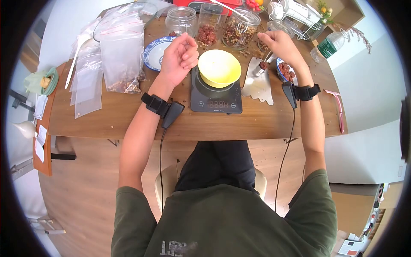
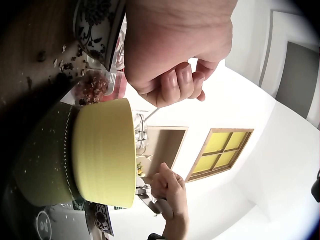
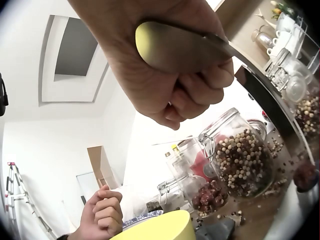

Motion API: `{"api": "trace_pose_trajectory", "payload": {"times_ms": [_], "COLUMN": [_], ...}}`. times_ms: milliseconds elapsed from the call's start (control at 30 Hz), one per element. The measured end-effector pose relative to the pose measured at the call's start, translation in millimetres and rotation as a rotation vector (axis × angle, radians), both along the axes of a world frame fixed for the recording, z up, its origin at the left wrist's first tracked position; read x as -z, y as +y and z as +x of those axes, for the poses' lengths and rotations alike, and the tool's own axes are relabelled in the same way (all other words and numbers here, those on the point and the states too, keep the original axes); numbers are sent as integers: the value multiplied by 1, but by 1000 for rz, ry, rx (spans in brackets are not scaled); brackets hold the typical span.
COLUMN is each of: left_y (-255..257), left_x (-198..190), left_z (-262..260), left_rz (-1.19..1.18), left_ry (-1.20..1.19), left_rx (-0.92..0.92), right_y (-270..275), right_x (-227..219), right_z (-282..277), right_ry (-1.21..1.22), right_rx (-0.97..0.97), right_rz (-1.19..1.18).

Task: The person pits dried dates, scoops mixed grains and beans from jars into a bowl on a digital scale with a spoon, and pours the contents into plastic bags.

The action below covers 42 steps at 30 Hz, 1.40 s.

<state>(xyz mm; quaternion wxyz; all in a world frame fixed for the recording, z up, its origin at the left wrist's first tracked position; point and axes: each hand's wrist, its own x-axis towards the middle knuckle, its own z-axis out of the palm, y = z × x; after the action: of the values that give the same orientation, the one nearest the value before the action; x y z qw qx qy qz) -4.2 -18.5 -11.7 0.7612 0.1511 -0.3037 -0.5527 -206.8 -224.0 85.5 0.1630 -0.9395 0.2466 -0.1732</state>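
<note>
My left hand (image 1: 180, 59) is raised beside a yellow bowl (image 1: 219, 68), fingers loosely curled with nothing visible in them. The bowl sits on a black kitchen scale (image 1: 216, 99) whose display is lit. To the right, my right hand (image 1: 280, 47) grips a shiny metal utensil (image 3: 180, 50) with a broad rounded end; the fist hides its middle. At its lower end is a dark red dried fruit (image 1: 263, 65), over a silver scalloped plate (image 1: 258, 92). A small blue-patterned bowl (image 1: 279, 76) of similar dried fruit (image 1: 286, 70) stands by my right wrist.
Behind the scale stand glass jars, one holding mixed beans (image 1: 238, 35) and another container with red pieces (image 1: 207, 34). A blue-rimmed plate (image 1: 151, 55) and plastic bags (image 1: 124, 51) lie left. A bottle (image 1: 329, 46) and pink strap (image 1: 338, 109) are at right.
</note>
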Motion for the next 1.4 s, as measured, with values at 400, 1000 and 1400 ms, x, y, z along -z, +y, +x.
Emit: {"api": "trace_pose_trajectory", "payload": {"times_ms": [400, 1000, 1400], "left_y": [-1, -1, 0], "left_x": [1, 1, -1], "left_z": [-1, -3, -1], "left_rz": [-2, 30, -12], "left_ry": [-3, -25, 15], "left_rx": [-6, -11, -5], "right_y": [-28, -106, -95], "right_x": [-47, 98, 80], "right_z": [-62, -236, -240], "right_ry": [-428, 330, 336], "right_rx": [108, 589, 655], "right_rz": [-133, -40, 38]}}
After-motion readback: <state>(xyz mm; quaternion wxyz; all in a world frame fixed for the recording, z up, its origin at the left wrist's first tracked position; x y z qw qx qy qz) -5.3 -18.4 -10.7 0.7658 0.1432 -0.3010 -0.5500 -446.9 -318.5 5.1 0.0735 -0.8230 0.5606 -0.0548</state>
